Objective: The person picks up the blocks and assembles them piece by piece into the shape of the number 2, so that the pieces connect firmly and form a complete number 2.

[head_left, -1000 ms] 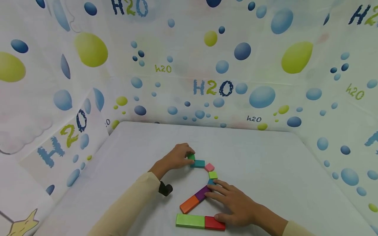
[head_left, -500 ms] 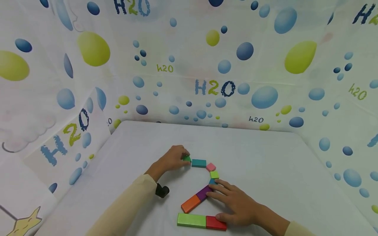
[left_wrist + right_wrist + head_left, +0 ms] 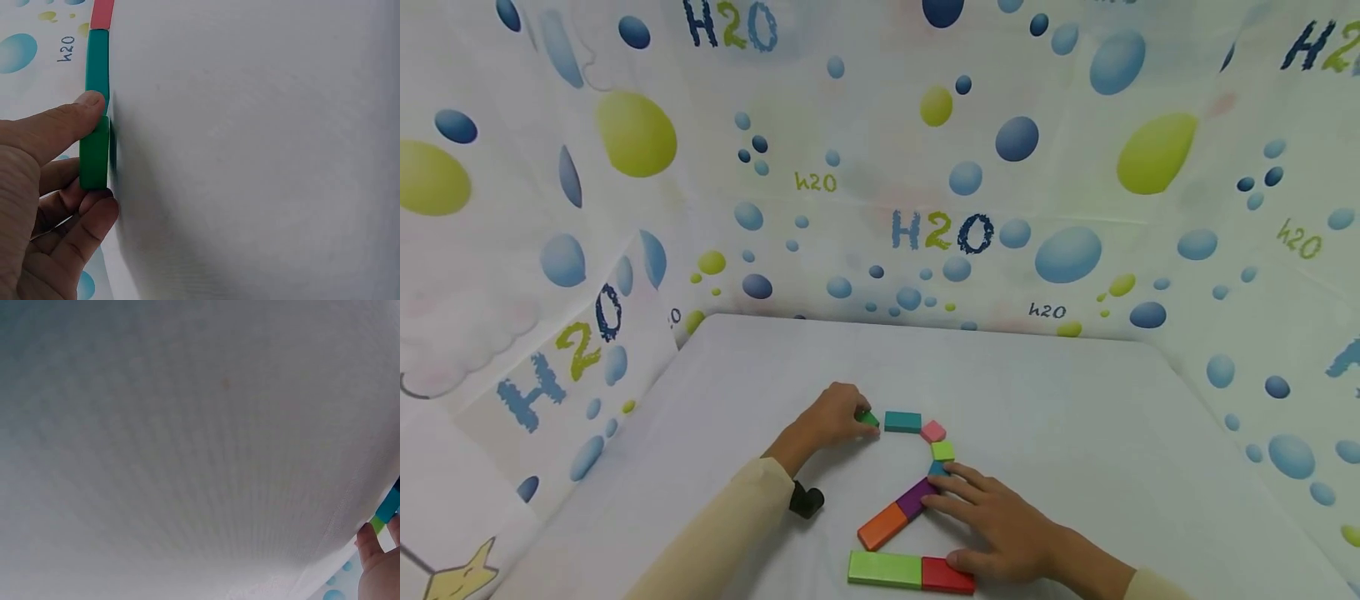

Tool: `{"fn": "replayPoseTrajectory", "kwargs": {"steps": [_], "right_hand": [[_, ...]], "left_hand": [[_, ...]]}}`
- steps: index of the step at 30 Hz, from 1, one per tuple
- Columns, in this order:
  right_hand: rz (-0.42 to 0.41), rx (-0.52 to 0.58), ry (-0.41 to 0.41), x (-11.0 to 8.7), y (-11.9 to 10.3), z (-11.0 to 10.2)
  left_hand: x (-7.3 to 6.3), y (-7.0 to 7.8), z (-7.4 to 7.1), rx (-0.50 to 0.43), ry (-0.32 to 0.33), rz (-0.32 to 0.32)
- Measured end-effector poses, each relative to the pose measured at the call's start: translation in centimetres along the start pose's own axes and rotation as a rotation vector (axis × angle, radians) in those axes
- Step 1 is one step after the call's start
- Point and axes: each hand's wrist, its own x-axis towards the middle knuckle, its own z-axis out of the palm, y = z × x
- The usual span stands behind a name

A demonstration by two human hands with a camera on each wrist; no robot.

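My left hand [image 3: 831, 417] pinches a small green block [image 3: 94, 156] between thumb and fingers, just left of a flat teal block [image 3: 902, 422]. In the head view a narrow gap parts the two. From the teal block a curved row runs on: a pink block [image 3: 933, 431], a small lime block [image 3: 942, 451], a blue block [image 3: 936, 469], a purple block [image 3: 915, 498] and an orange block [image 3: 882, 526]. My right hand [image 3: 1006, 523] lies with spread fingers at the blue and purple blocks. Its thumb touches a red block [image 3: 947, 575], which adjoins a long lime block [image 3: 884, 569].
A white cloth [image 3: 1075, 417] covers the table under the blocks. Behind it and along both sides stands a curtain [image 3: 850, 108] printed with bubbles and H2O lettering. A black wrist device [image 3: 807, 501] sits by the left sleeve.
My left hand has drawn the green block leftward and slightly nearer, away from the teal block's left end. The right hand and the other blocks hold their places.
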Motion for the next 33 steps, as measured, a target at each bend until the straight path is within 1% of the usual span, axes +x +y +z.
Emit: {"fn": "replayPoseTrajectory", "kwargs": {"steps": [3, 9, 14, 23, 27, 31, 33], "right_hand": [[-0.006, -0.006, 0.001, 0.0, 0.0, 0.2], [-0.012, -0.002, 0.006, -0.1, 0.0, 0.4], [-0.009, -0.018, -0.001, 0.0, -0.1, 0.3], [0.006, -0.028, -0.020, 0.1, -0.3, -0.2], [0.009, -0.027, -0.023, 0.2, -0.2, -0.2], [0.001, -0.029, -0.023, 0.2, -0.1, -0.2], [0.000, -0.028, -0.023, 0.2, -0.1, -0.3]], "left_hand": [[-0.1, -0.2, 0.2, 0.003, 0.007, -0.014], [-0.2, -0.1, 0.4, 0.012, -0.002, -0.040], [-0.1, 0.1, 0.5, 0.014, -0.010, -0.038], [-0.1, 0.6, 0.4, 0.022, -0.005, -0.027], [-0.2, 0.7, 0.3, 0.018, -0.007, -0.033], [-0.5, 0.8, 0.0, 0.018, 0.010, -0.048], [-0.7, 0.9, -0.3, 0.003, 0.020, -0.060]]}}
